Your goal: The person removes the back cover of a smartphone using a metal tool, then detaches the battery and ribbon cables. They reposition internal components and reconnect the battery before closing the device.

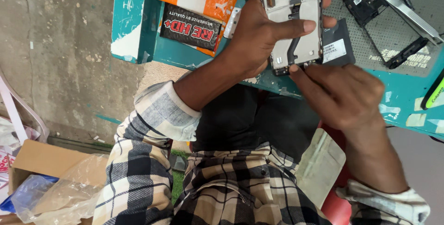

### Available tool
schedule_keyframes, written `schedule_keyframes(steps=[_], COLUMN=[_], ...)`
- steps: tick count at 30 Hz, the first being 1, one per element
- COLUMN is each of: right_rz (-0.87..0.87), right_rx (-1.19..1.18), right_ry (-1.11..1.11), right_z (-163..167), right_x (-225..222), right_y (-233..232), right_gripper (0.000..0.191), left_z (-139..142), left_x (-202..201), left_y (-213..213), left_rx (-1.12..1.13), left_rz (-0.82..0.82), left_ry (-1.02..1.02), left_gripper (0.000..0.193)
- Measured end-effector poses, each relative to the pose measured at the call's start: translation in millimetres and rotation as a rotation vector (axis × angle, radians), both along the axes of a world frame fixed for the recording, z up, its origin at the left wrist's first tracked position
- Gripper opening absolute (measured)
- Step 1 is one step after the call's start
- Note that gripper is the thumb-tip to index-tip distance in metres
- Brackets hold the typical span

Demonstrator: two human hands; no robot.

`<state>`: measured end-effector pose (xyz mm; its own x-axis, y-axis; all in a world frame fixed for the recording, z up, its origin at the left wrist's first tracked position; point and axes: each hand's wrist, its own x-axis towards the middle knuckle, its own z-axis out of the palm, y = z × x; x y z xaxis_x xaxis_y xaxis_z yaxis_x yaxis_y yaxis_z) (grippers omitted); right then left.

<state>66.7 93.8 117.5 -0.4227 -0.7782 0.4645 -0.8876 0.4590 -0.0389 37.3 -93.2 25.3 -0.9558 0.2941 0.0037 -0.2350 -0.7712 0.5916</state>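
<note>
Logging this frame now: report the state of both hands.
Left hand: closed around the opened grey phone frame, thumb across it.
Right hand: fingertips pinched at the frame's bottom edge; holding anything cannot be told.

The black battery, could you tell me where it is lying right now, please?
In the head view the black battery lies on the teal table, upper right of centre, just right of the opened phone held in the left hand.

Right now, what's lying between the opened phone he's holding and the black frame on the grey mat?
In the head view, a flat black battery lies between the opened phone and the black frame.
</note>
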Motion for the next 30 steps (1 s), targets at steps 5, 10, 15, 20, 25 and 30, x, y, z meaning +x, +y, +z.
schedule_keyframes(steps=[5, 10, 15, 20, 25, 30], right_rz=[-0.043, -0.351, -0.412, -0.417, -0.415, -0.468], right_rx=[-0.173, -0.473, -0.707, -0.923, -1.127, -1.095], right_ry=[-0.156, -0.509, -1.026, -1.045, -1.079, -1.114], right_z=[7, 9, 8, 18, 28, 35], right_x=[-8, -4, 1, 20, 31, 33], right_y=[17, 15, 17, 32, 45, 51], right_gripper=[0.033, 0.044, 0.034, 0.032, 0.033, 0.036], left_z=[1, 12, 50, 92, 117, 122], left_x=[4, 5, 17, 40, 48, 53], left_y=[-1, 2, 6, 6, 25, 31], left_rx=[-0.089, -0.580, -0.750, -0.762, -0.507, -0.477], left_rz=[-0.035, 0.006, -0.048, -0.195, -0.139, -0.151], left_ry=[0.128, 0.415, 0.371, 0.227, 0.311, 0.270], left_gripper=[0.044, 0.051, 0.085, 0.065, 0.058, 0.061])
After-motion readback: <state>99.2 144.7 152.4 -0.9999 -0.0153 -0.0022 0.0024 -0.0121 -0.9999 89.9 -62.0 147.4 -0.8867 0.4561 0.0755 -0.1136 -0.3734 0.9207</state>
